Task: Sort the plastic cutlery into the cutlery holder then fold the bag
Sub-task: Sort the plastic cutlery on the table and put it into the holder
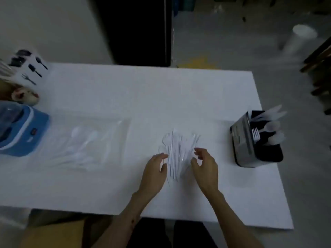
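Observation:
A loose pile of white plastic cutlery, forks among it, lies on the white table in front of me. My left hand is at the pile's left side and my right hand at its right side, fingers loosely curved toward the pile. Neither hand visibly grips a piece. A clear plastic bag with more white cutlery inside lies flat to the left. The black and grey cutlery holder stands at the right table edge, with white spoons and a fork standing in it.
A blue and white box-like object sits at the left edge. Behind it is a package printed with black cutlery pictures and a brownish object. The table's front edge runs just below my forearms.

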